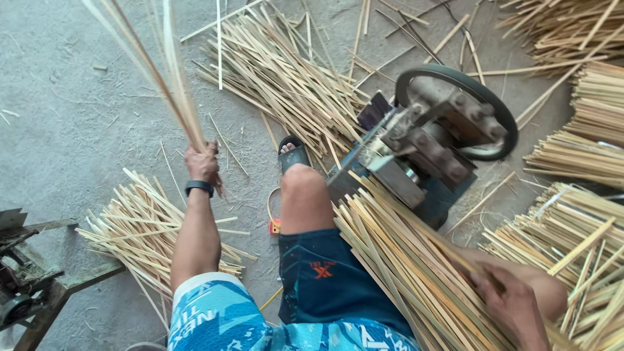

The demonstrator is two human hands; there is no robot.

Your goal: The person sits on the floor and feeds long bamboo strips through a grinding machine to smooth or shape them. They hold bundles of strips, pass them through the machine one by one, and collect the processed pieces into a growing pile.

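The left hand (202, 164) has its fingers clenched around a bunch of bamboo strips (156, 71) fanning upward; the right hand (513, 305) has its fingers spread narrow on a bamboo bundle (403, 260) beside a splitting machine (429, 146).

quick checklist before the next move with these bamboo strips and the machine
1. Left hand closed on its bunch of strips: ok, held raised.
2. Right hand on the strip bundle across the lap: ok.
3. Bundle end at the machine: ok, it reaches it.
4. Machine wheel turning or still: cannot tell.
5. Sandalled foot apart from the machine: ok, but close.
6. Floor free of loose strips: not ok.
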